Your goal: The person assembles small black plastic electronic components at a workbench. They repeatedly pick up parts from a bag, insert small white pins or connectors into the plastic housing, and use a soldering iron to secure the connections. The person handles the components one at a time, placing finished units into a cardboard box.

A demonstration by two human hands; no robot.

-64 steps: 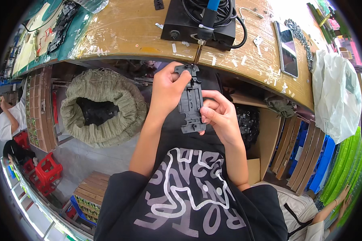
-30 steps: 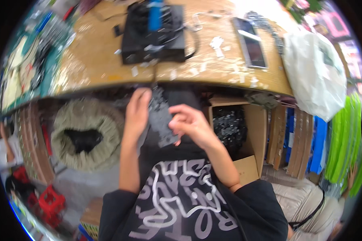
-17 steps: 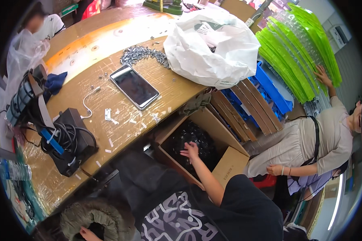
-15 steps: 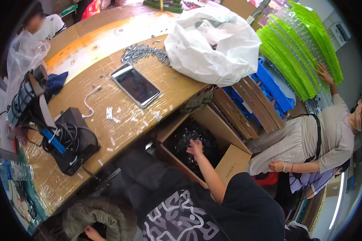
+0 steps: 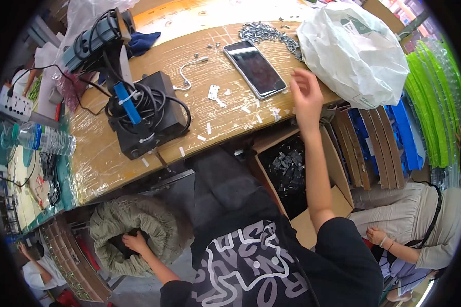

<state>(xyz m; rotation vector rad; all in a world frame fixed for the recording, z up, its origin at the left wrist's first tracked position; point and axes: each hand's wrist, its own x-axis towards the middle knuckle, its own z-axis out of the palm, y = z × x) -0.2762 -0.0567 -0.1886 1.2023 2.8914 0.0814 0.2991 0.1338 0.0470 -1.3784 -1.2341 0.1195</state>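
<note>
My right hand [image 5: 307, 97] is raised over the table's front edge, between a smartphone [image 5: 256, 69] and a white plastic bag [image 5: 343, 51]. Its fingers are curved, thumb apart, and nothing shows in them. Below that forearm stands a cardboard box [image 5: 338, 171] holding many small black pieces [image 5: 289, 166]. At lower left, my left hand [image 5: 134, 241] reaches into the mouth of a gathered olive-green cloth sack [image 5: 159, 220]. The fingers look loosely spread over the dark inside; their tips are partly hidden. Small grey metal parts [image 5: 266, 33] lie heaped beyond the phone.
On the table's left sit a black box with coiled cable [image 5: 153, 112] and a white charging cable [image 5: 187, 77]. Paper scraps dot the front edge. Blue trays and brown boards [image 5: 384, 143] stand right of the box, near bright green sheets [image 5: 430, 102] and a seated person [image 5: 410, 220].
My right hand has come up out of the cardboard box to above the table edge. The view has turned, so more of the sack and left forearm shows.
</note>
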